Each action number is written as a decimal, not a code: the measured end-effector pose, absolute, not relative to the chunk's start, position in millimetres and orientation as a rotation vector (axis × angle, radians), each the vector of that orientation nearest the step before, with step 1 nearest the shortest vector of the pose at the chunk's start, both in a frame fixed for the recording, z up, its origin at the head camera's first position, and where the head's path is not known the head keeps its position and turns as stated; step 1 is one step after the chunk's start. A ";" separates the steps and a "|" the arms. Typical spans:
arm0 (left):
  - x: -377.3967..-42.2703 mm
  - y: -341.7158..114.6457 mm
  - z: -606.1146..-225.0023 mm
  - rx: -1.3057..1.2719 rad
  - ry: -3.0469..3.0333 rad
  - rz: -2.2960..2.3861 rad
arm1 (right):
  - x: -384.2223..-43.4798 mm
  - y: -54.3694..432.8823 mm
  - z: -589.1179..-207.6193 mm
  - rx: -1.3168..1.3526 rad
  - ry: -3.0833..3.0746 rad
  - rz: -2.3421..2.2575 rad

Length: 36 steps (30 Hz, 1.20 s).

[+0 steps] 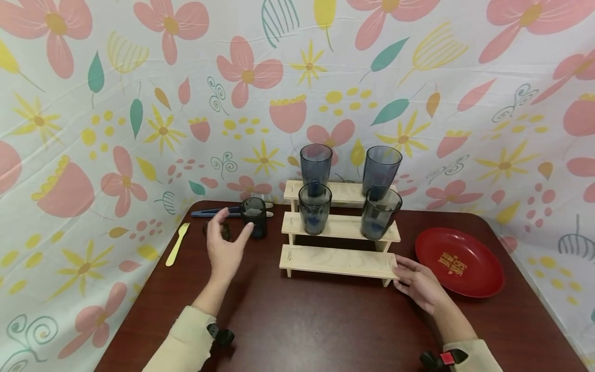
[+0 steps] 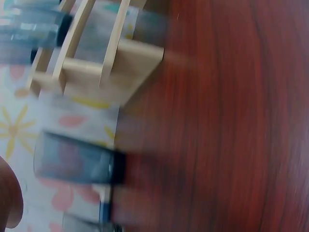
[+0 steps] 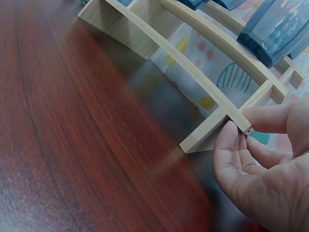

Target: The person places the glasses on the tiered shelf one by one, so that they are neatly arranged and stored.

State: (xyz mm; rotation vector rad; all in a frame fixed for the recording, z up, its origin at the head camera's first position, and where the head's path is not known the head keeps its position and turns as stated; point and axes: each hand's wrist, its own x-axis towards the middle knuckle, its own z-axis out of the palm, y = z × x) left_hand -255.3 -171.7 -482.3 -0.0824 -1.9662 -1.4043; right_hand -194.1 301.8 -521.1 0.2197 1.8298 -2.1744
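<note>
A three-tier wooden rack (image 1: 339, 260) stands mid-table, its lowest tier bare. Two blue-grey glasses, one of them the top-left glass (image 1: 316, 164), stand on the top tier, and two on the middle tier, including the right one (image 1: 381, 214). My right hand (image 1: 420, 284) pinches the right end of the lowest tier between thumb and fingers (image 3: 227, 150). To the left, my left hand (image 1: 225, 248) is held with thumb and fingers spread, near a dark glass (image 1: 253, 219) on the table. Behind that hand lies a dark object (image 1: 226, 232), partly hidden.
A red oval plate (image 1: 483, 268) lies right of the rack. Blue tongs (image 1: 214, 213) lie behind the dark glass, partly covered by it. A yellow fork (image 1: 177, 245) rests near the table's left edge. A flowered cloth (image 1: 186, 103) hangs behind the table.
</note>
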 end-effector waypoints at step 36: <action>-287.8 -257.6 -537.1 0.357 -2.363 -1.545 | -195.0 301.9 -522.8 0.217 1.843 -2.181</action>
